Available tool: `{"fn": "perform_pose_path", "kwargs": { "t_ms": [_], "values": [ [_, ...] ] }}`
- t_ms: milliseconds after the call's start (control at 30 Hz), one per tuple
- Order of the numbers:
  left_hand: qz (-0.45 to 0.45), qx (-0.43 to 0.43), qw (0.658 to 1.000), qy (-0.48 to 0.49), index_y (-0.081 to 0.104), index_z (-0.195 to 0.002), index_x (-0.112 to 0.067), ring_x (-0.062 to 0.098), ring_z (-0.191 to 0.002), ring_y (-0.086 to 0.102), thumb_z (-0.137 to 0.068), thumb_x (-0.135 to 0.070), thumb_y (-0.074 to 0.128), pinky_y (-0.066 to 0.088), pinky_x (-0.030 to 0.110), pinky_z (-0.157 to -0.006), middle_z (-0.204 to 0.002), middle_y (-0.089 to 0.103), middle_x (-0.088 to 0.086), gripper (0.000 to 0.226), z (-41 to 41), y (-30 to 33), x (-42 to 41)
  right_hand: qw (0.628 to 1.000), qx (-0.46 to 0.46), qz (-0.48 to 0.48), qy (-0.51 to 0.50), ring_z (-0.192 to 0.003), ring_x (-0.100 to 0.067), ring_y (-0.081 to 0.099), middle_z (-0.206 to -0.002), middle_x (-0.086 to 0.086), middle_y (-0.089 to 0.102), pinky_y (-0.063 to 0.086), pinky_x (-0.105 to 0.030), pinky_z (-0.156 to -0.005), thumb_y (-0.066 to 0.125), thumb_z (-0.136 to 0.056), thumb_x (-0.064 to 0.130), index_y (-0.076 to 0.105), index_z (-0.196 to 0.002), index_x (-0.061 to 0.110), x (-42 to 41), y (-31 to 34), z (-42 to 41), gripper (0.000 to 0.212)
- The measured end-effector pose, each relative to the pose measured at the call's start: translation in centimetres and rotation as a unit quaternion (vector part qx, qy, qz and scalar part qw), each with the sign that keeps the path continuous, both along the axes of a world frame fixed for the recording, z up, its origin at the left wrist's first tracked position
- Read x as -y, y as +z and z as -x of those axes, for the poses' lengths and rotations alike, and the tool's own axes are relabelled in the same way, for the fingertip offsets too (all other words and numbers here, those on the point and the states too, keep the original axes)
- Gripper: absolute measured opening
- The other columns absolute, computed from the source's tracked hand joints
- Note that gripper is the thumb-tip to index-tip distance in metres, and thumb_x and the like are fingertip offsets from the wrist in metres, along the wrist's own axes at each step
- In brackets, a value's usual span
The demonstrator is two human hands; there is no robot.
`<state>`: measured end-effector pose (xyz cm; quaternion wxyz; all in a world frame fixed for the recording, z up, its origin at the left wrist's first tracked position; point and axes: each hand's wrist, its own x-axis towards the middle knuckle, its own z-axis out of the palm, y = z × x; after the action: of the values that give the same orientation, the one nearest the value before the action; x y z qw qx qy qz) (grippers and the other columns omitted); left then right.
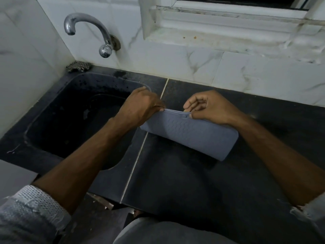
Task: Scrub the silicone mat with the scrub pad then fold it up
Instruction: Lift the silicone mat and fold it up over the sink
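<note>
— What carries everything here?
— A dark tiled stone counter (175,182) with a pale grout line, a black sink basin (73,110) sunk into it.
— Anything on it?
— A folded grey-blue silicone mat (191,136), and a crumpled mesh scrub pad (79,66) in the back corner.

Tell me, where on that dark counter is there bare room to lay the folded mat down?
The widest free patch of counter lies between the silicone mat and the near edge, right of the pale seam. Another strip runs between the right hand and the tiled wall. Left is the sink; the scrub pad fills its back corner. The left hand also pinches the mat.
</note>
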<state>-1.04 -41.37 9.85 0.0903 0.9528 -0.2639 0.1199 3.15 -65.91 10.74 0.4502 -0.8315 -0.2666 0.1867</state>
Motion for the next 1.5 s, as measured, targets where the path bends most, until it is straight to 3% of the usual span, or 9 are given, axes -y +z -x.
{"fn": "perform_pose_path", "kwargs": {
  "t_ms": [167, 333, 633, 733, 867, 1067, 1233, 1367, 1500],
  "values": [
    [-0.007, -0.044, 0.998, 0.033, 0.075, -0.097, -0.014, 0.025, -0.093, 0.065, -0.092, -0.011, 0.057, 0.040, 0.040, -0.097, -0.099, 0.072, 0.009, 0.019, -0.1, -1.5, -0.9, 1.000, -0.027, 0.002, 0.016, -0.082, -0.010, 0.068, -0.091, -0.002, 0.071, 0.055, -0.020, -0.076, 0.077, -0.072, 0.005, 0.069, -0.095, 0.012, -1.0, -1.3, -0.9, 0.025],
    [0.050, -0.106, 0.992, 0.042, 0.074, -0.104, -0.014, 0.022, -0.098, 0.061, -0.091, -0.015, 0.060, 0.046, 0.033, -0.088, -0.108, 0.067, 0.008, 0.018, 0.5, -2.8, -0.8, 0.999, -0.032, 0.012, -0.001, -0.081, -0.008, 0.068, -0.086, 0.002, 0.073, 0.053, -0.015, -0.075, 0.079, -0.072, 0.015, 0.071, -0.092, 0.014, -0.7, -2.1, -2.0, 0.021],
    [0.047, -0.091, 0.991, 0.087, 0.068, -0.113, -0.016, 0.022, -0.101, 0.057, -0.083, -0.013, 0.070, 0.049, 0.030, -0.079, -0.114, 0.061, 0.007, 0.030, 3.3, -6.0, 0.7, 0.999, 0.004, 0.042, 0.016, -0.080, -0.008, 0.067, -0.087, 0.001, 0.072, 0.054, -0.019, -0.075, 0.076, -0.073, 0.007, 0.071, -0.090, 0.014, -0.9, -2.9, -5.3, 0.018],
    [0.057, -0.121, 0.986, 0.100, 0.066, -0.114, -0.020, 0.017, -0.100, 0.058, -0.084, -0.016, 0.069, 0.040, 0.020, -0.077, -0.114, 0.060, 0.002, 0.030, 5.4, -7.4, 0.5, 0.998, 0.027, 0.050, 0.015, -0.076, -0.005, 0.066, -0.087, -0.002, 0.071, 0.052, -0.015, -0.074, 0.075, -0.075, 0.005, 0.070, -0.090, 0.013, -1.3, -3.5, -6.2, 0.018],
    [0.045, -0.162, 0.982, 0.086, 0.064, -0.115, -0.023, 0.011, -0.107, 0.054, -0.089, -0.020, 0.063, 0.042, 0.022, -0.084, -0.118, 0.057, -0.002, 0.027, 8.4, -9.3, 0.1, 0.996, 0.065, 0.058, -0.013, -0.075, -0.002, 0.064, -0.087, -0.002, 0.071, 0.047, -0.007, -0.069, 0.072, -0.078, 0.005, 0.071, -0.091, 0.010, -1.5, -4.7, -7.3, 0.013],
    [0.048, -0.194, 0.976, 0.086, 0.066, -0.113, -0.023, 0.011, -0.107, 0.055, -0.093, -0.022, 0.057, 0.037, 0.018, -0.079, -0.118, 0.059, -0.003, 0.022, 11.5, -11.1, 0.1, 0.987, 0.109, 0.070, -0.092, -0.082, -0.019, 0.065, -0.090, -0.010, 0.071, 0.052, -0.029, -0.080, 0.065, -0.082, -0.001, 0.070, -0.088, 0.001, -1.8, -6.2, -8.7, 0.008],
    [0.043, -0.204, 0.972, 0.105, 0.068, -0.110, -0.026, 0.012, -0.103, 0.057, -0.093, -0.021, 0.059, 0.041, 0.022, -0.077, -0.114, 0.061, -0.005, 0.021, 12.8, -11.7, -0.2, 0.984, 0.127, 0.055, -0.113, -0.077, -0.014, 0.063, -0.090, -0.010, 0.070, 0.047, -0.007, -0.067, 0.064, -0.083, 0.000, 0.070, -0.087, 0.001, -1.8, -6.9, -9.9, 0.008],
    [0.037, -0.202, 0.972, 0.114, 0.072, -0.102, -0.025, 0.011, -0.093, 0.062, -0.087, -0.018, 0.066, 0.047, 0.024, -0.071, -0.104, 0.066, -0.005, 0.018, 13.2, -12.0, -0.4, 0.981, 0.146, 0.058, -0.110, -0.083, -0.022, 0.065, -0.093, -0.015, 0.070, 0.048, -0.015, -0.073, 0.064, -0.083, -0.001, 0.070, -0.088, -0.001, -2.1, -7.3, -11.0, 0.008],
    [0.042, -0.237, 0.963, 0.120, 0.068, -0.111, -0.029, 0.008, -0.105, 0.056, -0.095, -0.025, 0.053, 0.040, 0.020, -0.083, -0.115, 0.060, -0.009, 0.022, 13.6, -12.8, -1.0, 0.977, 0.157, 0.072, -0.122, -0.090, -0.028, 0.064, -0.097, -0.016, 0.069, 0.050, -0.025, -0.079, 0.058, -0.086, -0.003, 0.070, -0.091, -0.001, -2.4, -8.0, -11.7, 0.013]
  ]
}}
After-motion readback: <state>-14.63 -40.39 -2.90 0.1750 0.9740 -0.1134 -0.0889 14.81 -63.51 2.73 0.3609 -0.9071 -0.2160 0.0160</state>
